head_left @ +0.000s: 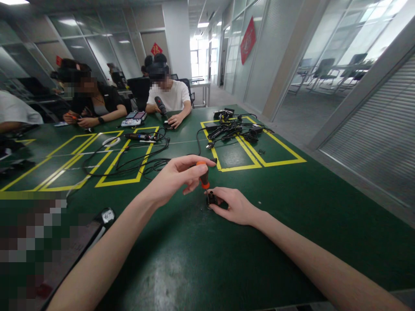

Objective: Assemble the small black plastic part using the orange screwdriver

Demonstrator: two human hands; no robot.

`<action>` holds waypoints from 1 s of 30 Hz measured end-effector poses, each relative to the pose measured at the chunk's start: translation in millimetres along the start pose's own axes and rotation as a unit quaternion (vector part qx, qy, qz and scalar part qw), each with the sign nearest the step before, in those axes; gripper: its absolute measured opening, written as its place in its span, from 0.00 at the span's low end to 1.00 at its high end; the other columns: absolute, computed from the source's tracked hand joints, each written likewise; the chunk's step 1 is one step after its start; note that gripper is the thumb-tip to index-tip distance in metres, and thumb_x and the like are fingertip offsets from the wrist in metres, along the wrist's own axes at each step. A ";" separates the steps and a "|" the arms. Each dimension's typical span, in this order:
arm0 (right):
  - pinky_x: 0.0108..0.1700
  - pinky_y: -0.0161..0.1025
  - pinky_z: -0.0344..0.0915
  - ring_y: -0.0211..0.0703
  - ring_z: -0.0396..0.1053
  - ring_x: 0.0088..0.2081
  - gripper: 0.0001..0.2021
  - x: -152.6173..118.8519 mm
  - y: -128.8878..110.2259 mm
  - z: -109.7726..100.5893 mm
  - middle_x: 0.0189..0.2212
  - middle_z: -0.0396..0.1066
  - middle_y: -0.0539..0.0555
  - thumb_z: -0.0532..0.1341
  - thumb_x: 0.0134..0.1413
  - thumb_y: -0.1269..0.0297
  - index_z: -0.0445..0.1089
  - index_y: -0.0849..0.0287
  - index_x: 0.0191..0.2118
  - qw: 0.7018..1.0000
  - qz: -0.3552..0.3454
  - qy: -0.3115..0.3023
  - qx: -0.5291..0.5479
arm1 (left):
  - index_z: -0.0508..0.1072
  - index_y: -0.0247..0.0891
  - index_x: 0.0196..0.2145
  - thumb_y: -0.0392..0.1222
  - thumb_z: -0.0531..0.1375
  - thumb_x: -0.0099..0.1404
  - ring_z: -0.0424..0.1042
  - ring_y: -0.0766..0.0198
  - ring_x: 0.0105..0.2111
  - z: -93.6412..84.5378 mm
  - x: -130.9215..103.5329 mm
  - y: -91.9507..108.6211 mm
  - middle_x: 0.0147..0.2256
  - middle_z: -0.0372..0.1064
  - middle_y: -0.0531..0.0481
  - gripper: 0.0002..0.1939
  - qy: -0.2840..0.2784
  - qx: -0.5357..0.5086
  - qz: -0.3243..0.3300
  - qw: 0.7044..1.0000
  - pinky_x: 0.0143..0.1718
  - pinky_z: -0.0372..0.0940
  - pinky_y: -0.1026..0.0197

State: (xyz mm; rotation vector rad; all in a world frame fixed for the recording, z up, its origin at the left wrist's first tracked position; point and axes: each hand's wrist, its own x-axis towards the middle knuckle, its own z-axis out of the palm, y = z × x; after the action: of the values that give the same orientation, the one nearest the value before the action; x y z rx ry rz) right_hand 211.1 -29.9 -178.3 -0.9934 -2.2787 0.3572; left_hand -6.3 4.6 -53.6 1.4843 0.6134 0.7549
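Observation:
My left hand (pixel 184 170) grips the top of an orange-and-black screwdriver (pixel 204 177), thumb and index finger at its orange cap. The screwdriver stands nearly upright, its shaft pointing down to a small black part (pixel 212 198) on the green table. My right hand (pixel 235 205) holds that part between thumb and fingers from the right side. The exact kind of the part is too small to make out, and fingers hide some of it. Tiny dark bits, perhaps screws (pixel 201 209), lie just left of it.
A heap of black cables and adapters (pixel 231 127) lies inside yellow tape outlines (pixel 282 163) ahead. More cable (pixel 129 166) loops to the left, near a power tool (pixel 139 137). Across the table, a person in a white shirt (pixel 173 97) handles a drill (pixel 160 105). Another person (pixel 97 103) sits left.

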 end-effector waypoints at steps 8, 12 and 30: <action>0.36 0.37 0.68 0.41 0.71 0.32 0.12 -0.3 0.2 0.1 0.36 0.76 0.55 0.61 0.62 0.66 0.70 0.59 0.50 1.000 -0.001 0.000 0.004 | 0.75 0.33 0.42 0.54 0.65 0.64 0.75 0.66 0.24 -1.5 2.3 1.6 0.41 0.78 0.42 0.19 -0.036 -0.047 -0.004 0.998 0.22 0.67 0.67; 0.36 0.38 0.68 0.41 0.71 0.32 0.11 0.4 -0.4 -0.2 0.37 0.76 0.55 0.61 0.61 0.66 0.70 0.59 0.49 1.000 -0.001 0.001 0.006 | 0.74 0.34 0.45 0.53 0.66 0.64 0.74 0.67 0.22 0.7 1.3 2.0 0.37 0.78 0.45 0.19 -0.032 -0.043 -0.008 0.999 0.21 0.67 0.68; 0.36 0.38 0.68 0.41 0.72 0.32 0.11 0.2 -0.5 -0.3 0.37 0.77 0.55 0.61 0.62 0.66 0.70 0.59 0.49 1.000 0.002 0.002 0.004 | 0.73 0.38 0.50 0.51 0.67 0.64 0.68 0.72 0.22 3.6 -1.0 1.6 0.37 0.76 0.49 0.21 -0.001 -0.017 0.003 1.000 0.22 0.60 0.69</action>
State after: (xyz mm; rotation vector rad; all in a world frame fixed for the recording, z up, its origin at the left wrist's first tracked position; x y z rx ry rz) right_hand 211.0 -30.1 -177.7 -0.9923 -2.2702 0.3658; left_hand -4.3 1.4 -52.1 1.4551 0.5924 0.7643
